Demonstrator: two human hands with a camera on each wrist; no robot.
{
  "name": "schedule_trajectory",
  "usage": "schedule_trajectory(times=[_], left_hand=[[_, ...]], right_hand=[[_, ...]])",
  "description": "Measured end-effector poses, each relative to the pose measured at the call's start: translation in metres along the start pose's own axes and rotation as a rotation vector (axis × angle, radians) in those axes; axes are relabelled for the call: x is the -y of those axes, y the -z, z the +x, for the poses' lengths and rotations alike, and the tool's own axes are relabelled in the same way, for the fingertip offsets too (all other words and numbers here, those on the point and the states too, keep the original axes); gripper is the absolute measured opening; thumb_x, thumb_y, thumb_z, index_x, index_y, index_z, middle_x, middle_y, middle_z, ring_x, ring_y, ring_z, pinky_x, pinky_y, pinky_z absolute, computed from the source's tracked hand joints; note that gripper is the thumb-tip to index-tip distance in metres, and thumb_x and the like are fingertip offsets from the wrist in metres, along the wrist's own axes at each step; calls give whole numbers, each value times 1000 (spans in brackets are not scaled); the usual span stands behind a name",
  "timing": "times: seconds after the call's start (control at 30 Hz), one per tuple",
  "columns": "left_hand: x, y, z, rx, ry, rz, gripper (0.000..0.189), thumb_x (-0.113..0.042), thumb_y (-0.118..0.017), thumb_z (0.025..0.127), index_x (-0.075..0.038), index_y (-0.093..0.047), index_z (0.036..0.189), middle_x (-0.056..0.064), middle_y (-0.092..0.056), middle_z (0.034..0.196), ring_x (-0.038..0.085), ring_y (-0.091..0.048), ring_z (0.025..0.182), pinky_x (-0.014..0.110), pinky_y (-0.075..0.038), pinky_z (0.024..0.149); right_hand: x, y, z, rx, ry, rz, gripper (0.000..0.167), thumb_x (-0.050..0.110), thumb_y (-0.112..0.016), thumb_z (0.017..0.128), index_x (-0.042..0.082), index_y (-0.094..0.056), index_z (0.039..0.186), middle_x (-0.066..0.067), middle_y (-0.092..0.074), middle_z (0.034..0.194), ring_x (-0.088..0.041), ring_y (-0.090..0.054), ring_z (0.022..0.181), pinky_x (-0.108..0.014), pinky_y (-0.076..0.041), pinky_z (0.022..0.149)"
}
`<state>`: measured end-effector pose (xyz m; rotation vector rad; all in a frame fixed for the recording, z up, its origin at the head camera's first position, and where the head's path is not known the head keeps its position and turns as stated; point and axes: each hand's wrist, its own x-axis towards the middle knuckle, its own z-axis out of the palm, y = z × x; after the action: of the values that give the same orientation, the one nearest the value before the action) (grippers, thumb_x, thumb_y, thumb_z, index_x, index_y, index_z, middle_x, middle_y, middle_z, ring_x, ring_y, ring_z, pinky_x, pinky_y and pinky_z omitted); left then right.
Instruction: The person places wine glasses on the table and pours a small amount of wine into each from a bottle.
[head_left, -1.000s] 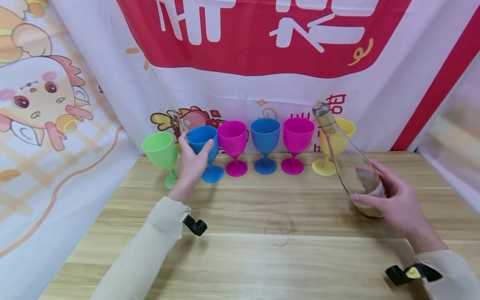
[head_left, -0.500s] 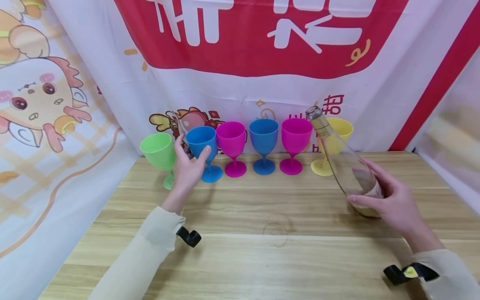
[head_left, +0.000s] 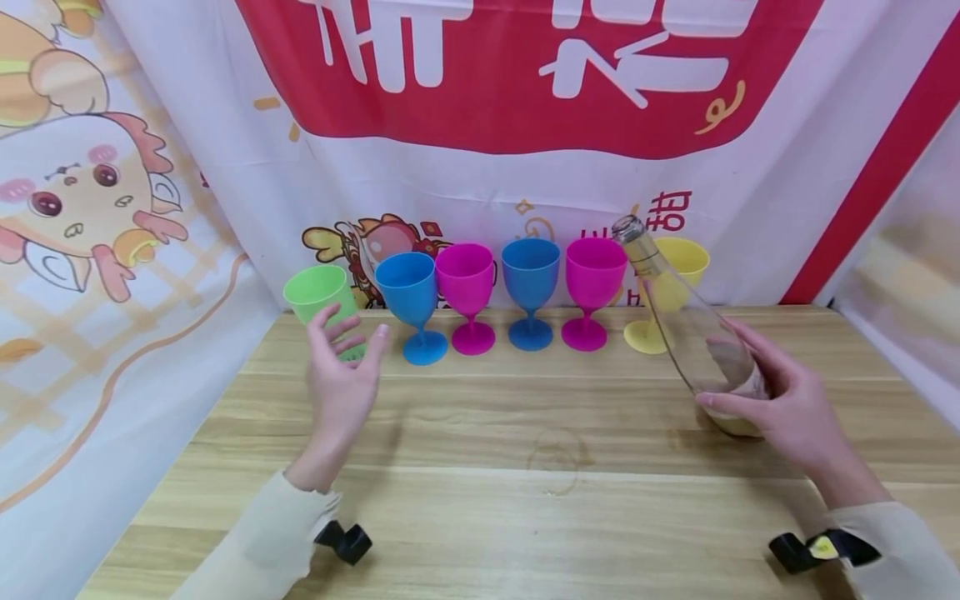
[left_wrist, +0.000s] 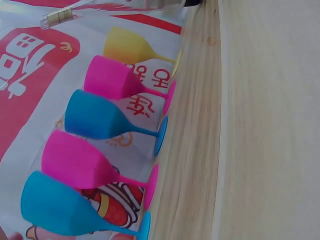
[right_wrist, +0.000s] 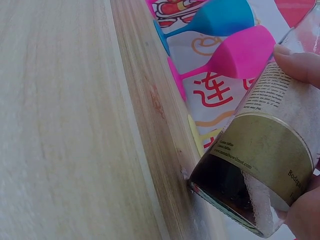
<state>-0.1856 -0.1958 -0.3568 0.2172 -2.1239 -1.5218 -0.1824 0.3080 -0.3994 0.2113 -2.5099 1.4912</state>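
My right hand (head_left: pixel 798 408) grips a clear glass wine bottle (head_left: pixel 693 333) around its lower body, and the bottle leans to the left. In the right wrist view, the bottle's label (right_wrist: pixel 270 145) and dark base show. My left hand (head_left: pixel 337 379) is held over the table with fingers spread, holding nothing, in front of the green goblet (head_left: pixel 315 287) and partly hiding it. Just right of that hand stands a blue goblet (head_left: pixel 408 292). A pink goblet (head_left: pixel 467 279), another blue goblet (head_left: pixel 531 275), another pink goblet (head_left: pixel 595 279) and a yellow goblet (head_left: pixel 686 258) continue the row; the bottle partly covers the yellow one.
The wooden table (head_left: pixel 480 533) has a faint ring stain (head_left: pixel 558 461) near its middle. Right behind the goblets hangs a white and red printed cloth (head_left: pixel 487 183). Another printed cloth (head_left: pixel 202 333) borders the left side.
My left hand has let go of the left blue goblet and drawn back to the left and toward me. The bottle's neck has dipped slightly left; the goblets stay in place.
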Motion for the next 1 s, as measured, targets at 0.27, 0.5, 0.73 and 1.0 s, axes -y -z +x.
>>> schedule_trajectory(times=[0.27,0.5,0.73,1.0], left_hand=[[10,33,8,-252,11,23,73,-41,-80,94,-24,-41,154,3,-59,146,17,-58,125,27,-50,96],[27,47,35,-198,158,50,98,-58,-82,88,-35,-24,163,0,-44,165,21,-46,145,49,-41,121],[36,46,56,-76,208,19,115,-63,-82,84,-41,-6,167,-3,-27,175,22,-31,159,51,-31,130],[40,40,70,-49,236,-2,120,-65,-83,82,-38,-5,168,-1,-24,177,23,-32,160,49,-34,130]], right_hand=[[0,1,0,-7,-3,-3,94,12,-89,86,36,-41,164,24,-59,143,5,-53,121,0,-41,91],[0,1,0,5,-13,-5,95,13,-89,86,37,-40,164,20,-59,145,4,-53,122,-1,-41,91],[1,2,1,16,-19,-37,94,17,-88,88,39,-37,164,11,-55,154,2,-49,123,0,-39,89],[0,2,1,17,-25,-32,95,17,-89,88,39,-37,164,13,-56,152,3,-50,122,0,-40,89]])
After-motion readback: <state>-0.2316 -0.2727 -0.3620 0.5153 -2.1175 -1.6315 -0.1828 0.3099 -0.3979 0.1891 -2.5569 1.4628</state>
